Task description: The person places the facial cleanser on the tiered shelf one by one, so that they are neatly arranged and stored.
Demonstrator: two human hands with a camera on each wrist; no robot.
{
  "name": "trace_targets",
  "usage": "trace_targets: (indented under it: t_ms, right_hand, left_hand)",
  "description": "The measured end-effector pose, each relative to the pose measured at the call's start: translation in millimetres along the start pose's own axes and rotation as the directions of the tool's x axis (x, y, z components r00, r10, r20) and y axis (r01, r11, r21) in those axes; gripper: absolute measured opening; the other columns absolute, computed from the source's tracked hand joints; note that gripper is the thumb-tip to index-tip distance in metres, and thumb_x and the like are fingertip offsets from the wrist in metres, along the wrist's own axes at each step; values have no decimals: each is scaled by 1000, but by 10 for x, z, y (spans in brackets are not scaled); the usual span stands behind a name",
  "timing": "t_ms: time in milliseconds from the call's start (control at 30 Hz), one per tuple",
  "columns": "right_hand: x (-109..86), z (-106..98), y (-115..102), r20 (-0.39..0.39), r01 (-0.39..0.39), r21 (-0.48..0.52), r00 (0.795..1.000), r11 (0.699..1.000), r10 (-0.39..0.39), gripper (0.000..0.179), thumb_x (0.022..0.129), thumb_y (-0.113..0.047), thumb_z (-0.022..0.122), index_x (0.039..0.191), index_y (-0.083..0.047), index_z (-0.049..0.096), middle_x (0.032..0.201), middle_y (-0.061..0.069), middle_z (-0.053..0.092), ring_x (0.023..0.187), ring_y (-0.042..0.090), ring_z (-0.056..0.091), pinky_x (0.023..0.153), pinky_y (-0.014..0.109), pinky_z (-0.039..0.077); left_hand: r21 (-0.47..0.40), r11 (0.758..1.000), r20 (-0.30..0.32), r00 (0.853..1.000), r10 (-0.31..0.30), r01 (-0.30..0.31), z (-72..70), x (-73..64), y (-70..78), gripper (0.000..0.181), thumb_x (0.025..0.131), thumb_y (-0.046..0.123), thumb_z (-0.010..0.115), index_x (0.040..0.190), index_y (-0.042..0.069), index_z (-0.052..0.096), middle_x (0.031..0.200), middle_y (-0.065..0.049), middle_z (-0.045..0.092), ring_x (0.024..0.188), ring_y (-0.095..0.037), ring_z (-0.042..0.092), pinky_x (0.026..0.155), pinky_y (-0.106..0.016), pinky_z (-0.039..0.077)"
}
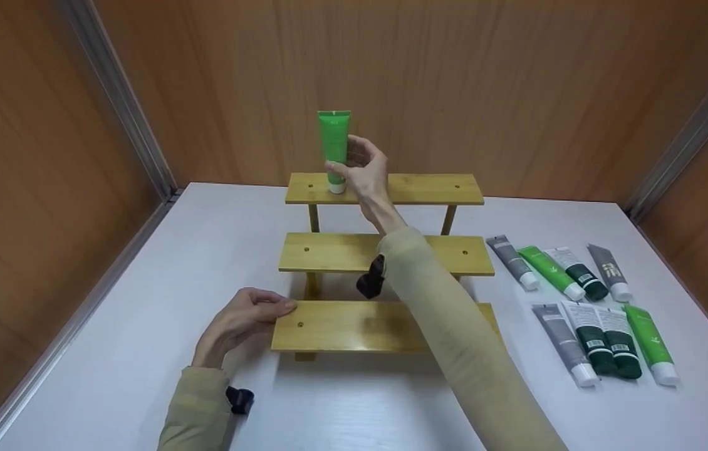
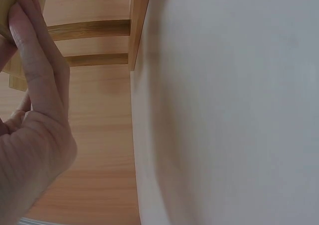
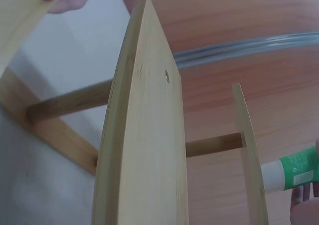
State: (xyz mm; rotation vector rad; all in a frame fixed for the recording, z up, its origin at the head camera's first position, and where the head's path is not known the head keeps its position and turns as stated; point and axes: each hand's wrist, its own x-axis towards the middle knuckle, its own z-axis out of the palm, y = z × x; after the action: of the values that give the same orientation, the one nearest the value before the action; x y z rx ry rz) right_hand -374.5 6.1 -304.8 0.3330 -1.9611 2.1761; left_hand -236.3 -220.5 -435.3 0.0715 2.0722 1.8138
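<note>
A green squeeze tube [image 1: 334,139] stands upright, white cap down, on the left part of the top tier of a three-step wooden display rack [image 1: 348,252]. My right hand [image 1: 366,172] holds this tube between thumb and fingers from its right side. In the right wrist view, the tube's white cap [image 3: 273,176] meets the top board, and only part of the hand [image 3: 305,210] shows. At the lowest tier, my left hand [image 1: 247,319] pinches the board's left end. The left wrist view shows those fingers [image 2: 37,60] against the board's edge.
On the white table [image 1: 109,351], right of the rack, lie two rows of tubes: grey ones [image 1: 564,344], green ones [image 1: 650,341] and white-and-dark-green ones [image 1: 620,341]. Wooden panels [image 1: 454,81] enclose the back and sides. My right forearm [image 1: 460,332] crosses over the lower tiers.
</note>
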Motion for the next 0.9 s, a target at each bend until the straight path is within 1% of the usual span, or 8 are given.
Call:
trace_targets:
  t_ms: [167,267,433,567,633,733,833,900]
  right_hand:
    - [-112,-249,-82,21,90,-6,996,996,-90,55,82,7,77,133,4,56,127,16,61,118,27,57,105,33,47]
    - [-230,-501,-146,27,146,-2,989,989,-145,55,82,8,77,133,6,56,126,14,61,118,23,58,110,37,45]
    - [-494,-1128,-198,9,260,-28,966,965,-260,50,83,10,75,129,9,57,117,7,63,110,20,61,105,36,50]
    - [-706,-1743,-90,-4,309,-153,949,938,-314,45,83,10,75,126,10,59,109,4,65,105,22,64,95,24,54]
    - [-805,-2061,10,-2,288,-263,954,921,-300,44,84,8,75,126,8,61,108,2,65,102,17,64,93,19,54]
    - [-930,-2498,186,14,196,-431,977,881,-211,41,89,2,73,128,4,61,112,1,65,101,8,63,93,11,51]
    - [-1011,-2834,353,50,83,-575,997,814,-66,40,93,-3,69,132,1,59,122,12,65,108,13,62,96,11,49]
    - [-1037,-2991,443,82,22,-648,996,761,40,42,96,-3,66,136,2,56,130,21,62,117,24,61,104,21,50]
  left_hand:
    - [5,1000,-7,1000,-7,7,3,15,-4,37,91,23,76,112,-6,71,96,-3,77,88,-13,74,77,-27,60]
    - [10,1000,-7,1000,-7,7,-1,12,-4,38,91,24,76,113,-7,70,97,-4,78,87,-14,74,77,-27,60]
    - [5,1000,-1,1000,-6,6,-13,-15,-4,38,91,24,75,112,-7,70,97,-4,77,88,-14,74,78,-27,60]
    - [8,1000,-1,1000,-10,10,-15,-43,-14,38,91,25,75,113,-7,70,97,-4,78,88,-13,74,77,-26,60]
    - [13,1000,-5,1000,-14,14,-18,-52,-19,38,91,25,75,112,-6,71,97,-3,78,88,-13,74,77,-26,60]
    - [21,1000,-15,1000,-18,19,-27,-60,-19,37,91,25,76,112,-6,71,97,-3,78,87,-12,73,77,-25,59]
    - [32,999,-25,999,-25,26,-37,-63,-14,38,91,26,76,112,-5,71,97,-3,78,87,-12,73,76,-25,59]
    - [40,999,-28,999,-30,31,-42,-61,-12,40,91,27,76,113,-5,71,98,-3,78,88,-12,73,77,-25,59]
